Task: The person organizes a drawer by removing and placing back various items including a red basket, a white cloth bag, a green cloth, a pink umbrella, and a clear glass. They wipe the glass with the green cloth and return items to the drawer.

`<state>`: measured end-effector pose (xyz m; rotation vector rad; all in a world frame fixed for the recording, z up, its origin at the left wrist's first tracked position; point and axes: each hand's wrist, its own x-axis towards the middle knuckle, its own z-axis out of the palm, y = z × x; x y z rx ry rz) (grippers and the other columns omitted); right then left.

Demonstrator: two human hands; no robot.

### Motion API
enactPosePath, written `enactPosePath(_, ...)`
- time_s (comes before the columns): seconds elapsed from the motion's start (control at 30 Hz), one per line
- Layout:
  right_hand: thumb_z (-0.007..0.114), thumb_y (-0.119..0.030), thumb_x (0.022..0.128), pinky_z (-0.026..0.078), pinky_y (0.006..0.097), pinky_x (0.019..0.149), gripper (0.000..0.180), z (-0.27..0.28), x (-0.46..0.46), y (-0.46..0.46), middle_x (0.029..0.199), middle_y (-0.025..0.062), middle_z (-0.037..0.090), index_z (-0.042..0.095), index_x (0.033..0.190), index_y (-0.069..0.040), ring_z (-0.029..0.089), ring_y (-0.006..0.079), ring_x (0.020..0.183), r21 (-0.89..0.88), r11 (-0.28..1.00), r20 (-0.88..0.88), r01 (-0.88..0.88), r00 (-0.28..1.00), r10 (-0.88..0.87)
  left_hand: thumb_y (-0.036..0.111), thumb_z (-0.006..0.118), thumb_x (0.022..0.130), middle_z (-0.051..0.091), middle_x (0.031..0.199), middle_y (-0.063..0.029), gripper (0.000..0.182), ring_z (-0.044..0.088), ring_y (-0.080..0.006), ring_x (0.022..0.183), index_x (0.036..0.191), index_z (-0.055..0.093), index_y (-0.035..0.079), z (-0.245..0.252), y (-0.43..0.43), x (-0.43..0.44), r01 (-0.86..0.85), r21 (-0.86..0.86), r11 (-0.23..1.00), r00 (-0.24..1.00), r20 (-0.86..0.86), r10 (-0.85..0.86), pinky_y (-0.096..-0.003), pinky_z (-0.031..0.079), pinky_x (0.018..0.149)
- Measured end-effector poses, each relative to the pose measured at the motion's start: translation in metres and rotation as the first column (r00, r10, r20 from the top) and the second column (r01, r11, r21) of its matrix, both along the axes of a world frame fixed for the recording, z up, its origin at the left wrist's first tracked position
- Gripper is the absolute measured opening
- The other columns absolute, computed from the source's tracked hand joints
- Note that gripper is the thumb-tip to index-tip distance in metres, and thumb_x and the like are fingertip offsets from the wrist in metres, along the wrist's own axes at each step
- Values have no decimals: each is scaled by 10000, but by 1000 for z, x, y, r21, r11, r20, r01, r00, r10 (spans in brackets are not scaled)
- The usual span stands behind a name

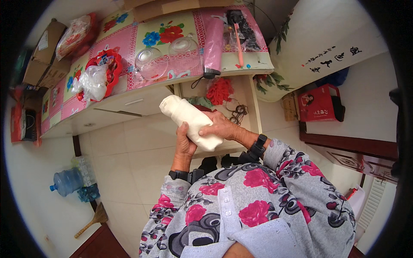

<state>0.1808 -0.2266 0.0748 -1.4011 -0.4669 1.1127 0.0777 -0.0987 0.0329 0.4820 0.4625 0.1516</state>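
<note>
A rolled bundle of cream cloth is held at a slant between both hands, in front of an open drawer. My left hand grips its near left side, thumb on top. My right hand clasps the right side, its thumb pressed on the cloth. Inside the drawer lie a red knotted or shaggy item, a folded green cloth and a tangle of dark cord. Whether the bundle has something inside is hidden.
On the flowered tablecloth stand two glass cups, a pink folded umbrella, a pink toothbrush and a red dish with plastic bags. A water jug and a broom are at the left wall; a red box is right.
</note>
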Motion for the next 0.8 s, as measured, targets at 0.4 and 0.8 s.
enactPosePath(0.4, 641, -654, 661, 458, 362, 854, 907, -33, 10, -10, 1140, 161, 558, 430, 1273, -18, 562, 243, 1004, -234, 970, 246, 65, 969, -6, 316, 702, 735, 508, 1212, -155, 740, 510, -315, 1108, 1308, 340, 19, 2, 5, -6, -90, -95, 991, 996, 18, 93, -460, 403, 979)
enactPosePath(0.8, 691, -430, 737, 493, 344, 800, 795, -14, -1, -21, 1108, 119, 551, 330, 1318, -24, 577, 205, 956, -99, 994, -426, -51, 905, 4, 281, 663, 801, 544, 1140, -169, 612, 567, -295, 1013, 1259, 389, -21, -7, -8, 14, 31, -72, 997, 980, -194, -45, -426, 482, 877)
